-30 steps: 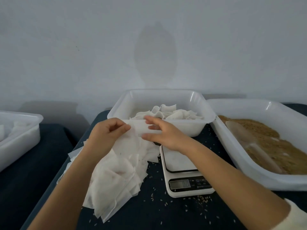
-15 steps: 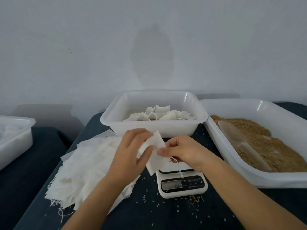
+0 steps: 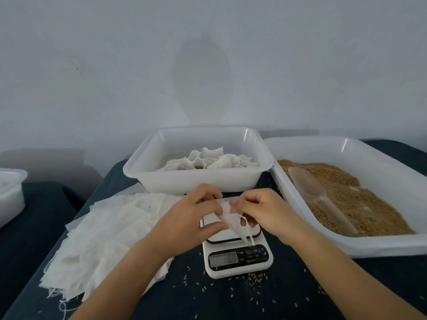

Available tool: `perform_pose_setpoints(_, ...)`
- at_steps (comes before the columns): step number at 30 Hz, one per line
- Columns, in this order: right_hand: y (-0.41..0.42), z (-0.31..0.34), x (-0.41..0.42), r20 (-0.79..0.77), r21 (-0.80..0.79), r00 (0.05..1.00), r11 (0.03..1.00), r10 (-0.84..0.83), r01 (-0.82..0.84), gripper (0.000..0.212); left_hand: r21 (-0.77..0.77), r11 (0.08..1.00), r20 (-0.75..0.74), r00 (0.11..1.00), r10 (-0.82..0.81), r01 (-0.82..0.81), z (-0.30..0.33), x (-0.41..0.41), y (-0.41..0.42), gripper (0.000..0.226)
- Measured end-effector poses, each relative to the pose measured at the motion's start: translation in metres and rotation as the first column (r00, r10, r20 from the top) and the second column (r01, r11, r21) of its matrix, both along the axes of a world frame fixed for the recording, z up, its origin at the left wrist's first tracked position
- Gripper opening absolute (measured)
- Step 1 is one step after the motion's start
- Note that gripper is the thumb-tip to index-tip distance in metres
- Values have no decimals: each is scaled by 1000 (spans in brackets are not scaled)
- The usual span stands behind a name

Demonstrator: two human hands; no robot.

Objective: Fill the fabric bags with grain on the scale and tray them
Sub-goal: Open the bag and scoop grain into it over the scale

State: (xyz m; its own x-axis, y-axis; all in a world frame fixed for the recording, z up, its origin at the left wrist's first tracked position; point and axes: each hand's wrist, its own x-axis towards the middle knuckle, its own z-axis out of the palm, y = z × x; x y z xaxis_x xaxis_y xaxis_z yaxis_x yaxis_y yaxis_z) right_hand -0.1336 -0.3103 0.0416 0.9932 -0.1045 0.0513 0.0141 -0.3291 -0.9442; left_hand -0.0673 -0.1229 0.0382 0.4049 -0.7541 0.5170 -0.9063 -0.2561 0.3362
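Observation:
Both my hands hold one small white fabric bag (image 3: 232, 221) just above the platform of the white kitchen scale (image 3: 238, 257). My left hand (image 3: 194, 213) pinches its left side and my right hand (image 3: 261, 211) pinches its top right edge; the drawstring dangles toward the scale's display. A heap of empty bags (image 3: 104, 239) lies on the dark cloth to the left. Behind the scale a white tray (image 3: 147, 165) holds several filled bags (image 3: 208, 161). On the right, a large tray (image 3: 392, 245) contains brown grain (image 3: 346, 199) with a clear scoop (image 3: 309, 188) lying in it.
Another white tub (image 3: 11, 195) sits at the far left on a separate dark surface. Loose grains (image 3: 256, 277) are scattered on the cloth in front of the scale. A pale wall rises right behind the trays.
The bag was lifted off the heap on the left and carried over the scale. Both hands have drawn close together on it, and my head has tilted so the table sits lower in view.

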Motion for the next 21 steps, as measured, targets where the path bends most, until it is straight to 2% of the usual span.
perform_pose_setpoints(3, 1, -2, 4, 102, -44, 991, 995, -82, 87, 20, 2, 999, -53, 998, 35, -35, -5, 1, -5, 17)
perform_pose_setpoints(6, 3, -3, 8, 149, -103, 986, 990, -76, 92, 21, -7, 997, -36, 997, 73, -74, -8, 2, -10, 15)
perform_pose_setpoints(11, 4, -1, 14, 91, -367, 995, 927, -43, 73, 32, -77, 994, -16, 997, 73, -74, -2, 3, -12, 13)
perform_pose_setpoints(14, 6, 0, 18, 97, -310, 994, 948, -48, 76, 31, 38, 998, 133, 990, 53, -58, 1, 3, -13, 27)
perform_pose_setpoints(16, 4, 4, 18, 29, -231, 999, 973, -19, 25, 27, 96, 994, 235, 972, 27, -51, 3, 3, -11, 30)
perform_pose_setpoints(17, 2, 5, 19, -10, -253, 1000, 967, 4, -6, 27, 103, 994, 257, 966, 18, -46, 4, 3, -10, 30)
perform_pose_setpoints(20, -1, 6, 19, -88, -470, 995, 879, 35, -73, 27, 90, 995, 274, 961, 22, -48, 8, 4, -10, 28)
perform_pose_setpoints(21, -2, 6, 18, -109, -463, 993, 882, 45, -91, 24, 91, 995, 284, 959, 22, -50, 8, 3, -11, 26)
